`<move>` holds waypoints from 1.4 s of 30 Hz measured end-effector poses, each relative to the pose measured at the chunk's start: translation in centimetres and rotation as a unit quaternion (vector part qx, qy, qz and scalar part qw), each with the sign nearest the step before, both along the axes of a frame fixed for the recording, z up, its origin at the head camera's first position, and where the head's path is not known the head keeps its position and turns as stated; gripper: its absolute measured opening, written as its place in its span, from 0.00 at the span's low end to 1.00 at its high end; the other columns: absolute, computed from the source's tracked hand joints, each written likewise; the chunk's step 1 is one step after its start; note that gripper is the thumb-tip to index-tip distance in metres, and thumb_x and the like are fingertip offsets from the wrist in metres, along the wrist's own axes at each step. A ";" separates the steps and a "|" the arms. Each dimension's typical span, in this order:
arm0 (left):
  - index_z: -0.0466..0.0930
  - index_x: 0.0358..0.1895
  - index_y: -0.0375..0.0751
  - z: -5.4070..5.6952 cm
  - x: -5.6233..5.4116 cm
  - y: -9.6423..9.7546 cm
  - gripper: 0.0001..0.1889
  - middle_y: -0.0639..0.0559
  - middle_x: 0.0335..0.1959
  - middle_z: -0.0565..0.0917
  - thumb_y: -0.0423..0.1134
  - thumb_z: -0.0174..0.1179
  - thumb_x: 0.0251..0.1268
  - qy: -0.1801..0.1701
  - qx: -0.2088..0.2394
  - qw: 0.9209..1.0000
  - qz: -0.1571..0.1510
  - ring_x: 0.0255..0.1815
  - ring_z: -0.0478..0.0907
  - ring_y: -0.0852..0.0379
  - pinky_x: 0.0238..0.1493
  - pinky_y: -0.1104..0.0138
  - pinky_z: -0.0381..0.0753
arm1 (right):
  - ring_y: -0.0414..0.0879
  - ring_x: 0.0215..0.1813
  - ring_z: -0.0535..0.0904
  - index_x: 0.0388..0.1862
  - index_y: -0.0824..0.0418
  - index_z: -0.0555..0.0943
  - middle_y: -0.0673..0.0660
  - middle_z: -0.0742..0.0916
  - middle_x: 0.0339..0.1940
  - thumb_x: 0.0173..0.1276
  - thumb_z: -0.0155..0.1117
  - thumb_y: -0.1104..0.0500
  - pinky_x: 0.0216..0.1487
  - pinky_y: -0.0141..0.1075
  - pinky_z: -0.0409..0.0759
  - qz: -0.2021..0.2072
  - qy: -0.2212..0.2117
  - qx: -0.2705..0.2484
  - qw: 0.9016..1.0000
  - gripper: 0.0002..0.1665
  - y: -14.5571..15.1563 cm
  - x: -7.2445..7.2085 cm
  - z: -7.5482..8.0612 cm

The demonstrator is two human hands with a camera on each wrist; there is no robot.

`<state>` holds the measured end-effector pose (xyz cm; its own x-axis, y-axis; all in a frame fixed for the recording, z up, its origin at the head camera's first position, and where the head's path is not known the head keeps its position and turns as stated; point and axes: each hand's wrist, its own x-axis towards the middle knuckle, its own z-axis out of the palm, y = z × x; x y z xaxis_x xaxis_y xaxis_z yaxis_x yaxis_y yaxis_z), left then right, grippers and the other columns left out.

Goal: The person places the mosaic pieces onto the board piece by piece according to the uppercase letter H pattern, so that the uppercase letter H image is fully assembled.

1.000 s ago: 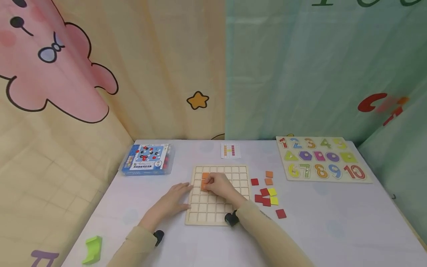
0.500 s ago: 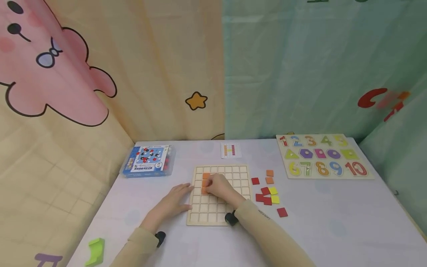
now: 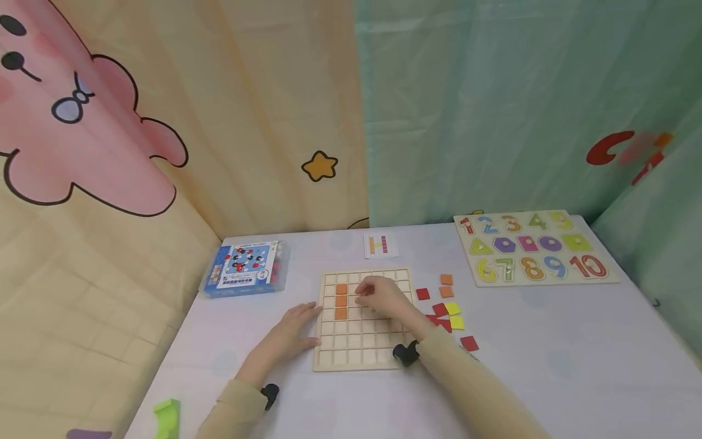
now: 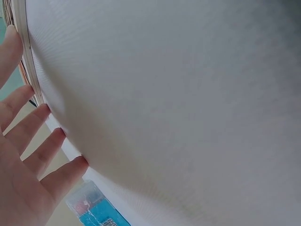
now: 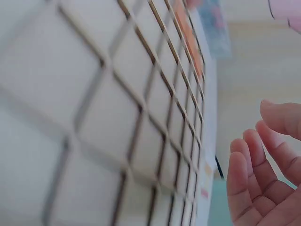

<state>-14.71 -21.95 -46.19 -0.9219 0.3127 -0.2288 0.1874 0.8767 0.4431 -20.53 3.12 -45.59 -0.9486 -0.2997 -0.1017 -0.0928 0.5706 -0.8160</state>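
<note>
A wooden grid board [image 3: 356,361] lies on the table, with three orange square tiles [image 3: 341,300] in one column near its left side. My left hand [image 3: 289,334] rests at the board's left edge, thumb and fingertips against the rim; the left wrist view shows its fingers spread. Over the upper middle of the board hovers my right hand [image 3: 384,297]. In the right wrist view its fingers [image 5: 256,146] are loosely bent with nothing between them. Red tiles [image 3: 422,294], yellow tiles [image 3: 456,322] and two more orange tiles [image 3: 446,292] lie right of the board.
Behind the board lies a small pattern card [image 3: 381,246] with coloured squares. A blue boxed set [image 3: 244,268] stands at back left, a number puzzle board [image 3: 548,281] at back right. A green curved piece [image 3: 167,417] sits at front left. Curtains hang behind the table.
My right hand has let go of the lowest orange tile and moved right, uncovering the orange column. The left hand stays at the board's edge. The head view has shifted slightly.
</note>
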 end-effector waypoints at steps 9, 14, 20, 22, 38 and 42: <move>0.68 0.71 0.41 0.1 0.2 0.1 0.36 0.42 0.75 0.65 0.41 0.70 0.58 -0.007 0.001 1.000 0.012 0.77 0.57 0.40 0.75 0.45 0.62 | 0.51 0.46 0.79 0.50 0.63 0.81 0.61 0.85 0.46 0.68 0.65 0.56 0.49 0.42 0.83 -0.113 -0.041 0.026 0.992 0.15 9.9 -2.6 0.9; 0.67 0.72 0.42 -0.5 0.2 0.0 0.37 0.43 0.75 0.64 0.42 0.70 0.59 -0.002 0.011 1.000 0.018 0.78 0.56 0.40 0.76 0.45 0.61 | 0.52 0.44 0.79 0.54 0.64 0.78 0.63 0.84 0.49 0.69 0.63 0.55 0.50 0.42 0.83 -0.142 -0.075 0.064 0.985 0.19 13.5 -3.3 0.7; 0.67 0.72 0.44 -0.7 0.4 -0.3 0.37 0.45 0.76 0.64 0.43 0.70 0.59 -0.006 0.008 1.000 0.025 0.78 0.55 0.41 0.76 0.45 0.61 | 0.56 0.50 0.77 0.56 0.66 0.76 0.66 0.83 0.52 0.69 0.64 0.54 0.56 0.48 0.80 -0.133 -0.090 0.086 0.983 0.23 15.3 -3.2 0.0; 0.66 0.73 0.45 -0.6 0.3 -0.1 0.37 0.45 0.76 0.63 0.44 0.69 0.60 -0.007 0.009 1.000 0.022 0.78 0.55 0.41 0.76 0.46 0.60 | 0.58 0.52 0.76 0.57 0.67 0.76 0.67 0.82 0.54 0.69 0.65 0.53 0.58 0.50 0.80 -0.132 -0.085 0.093 0.983 0.24 15.9 -3.1 -0.3; 0.67 0.72 0.43 -0.4 -0.4 1.2 0.38 0.44 0.76 0.64 0.43 0.70 0.58 -0.008 0.004 1.000 0.010 0.78 0.56 0.42 0.75 0.45 0.61 | 0.56 0.46 0.77 0.51 0.70 0.78 0.67 0.84 0.46 0.66 0.67 0.58 0.53 0.47 0.82 -0.129 -0.067 0.113 0.983 0.20 17.2 -2.4 -0.7; 0.67 0.72 0.42 -0.3 -0.1 0.1 0.38 0.43 0.75 0.65 0.43 0.71 0.57 -0.008 -0.003 1.000 0.014 0.78 0.56 0.40 0.75 0.45 0.62 | 0.52 0.43 0.77 0.49 0.67 0.79 0.62 0.84 0.42 0.66 0.68 0.58 0.49 0.41 0.82 -0.139 -0.083 0.102 0.982 0.17 15.8 -2.7 -1.1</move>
